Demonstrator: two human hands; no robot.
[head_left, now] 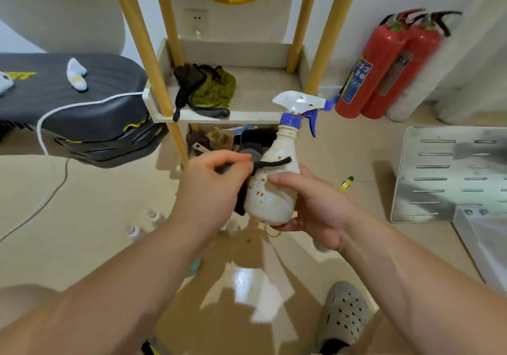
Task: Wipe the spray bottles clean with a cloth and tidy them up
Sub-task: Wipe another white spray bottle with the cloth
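Your left hand (211,187) is curled tight around a dark cloth (270,162), pressing it to the left side of the spray bottle (270,201). The white, brown-spotted bottle is upright in mid-air before the low shelf (197,117). Your right hand (315,209) cups its base, fingers wrapped round the body.

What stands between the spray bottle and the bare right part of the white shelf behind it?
Nothing visible does. The right hand holds the spray bottle in front of the shelf. The pile of rags lies on its left part, and the wooden posts stand at the sides.
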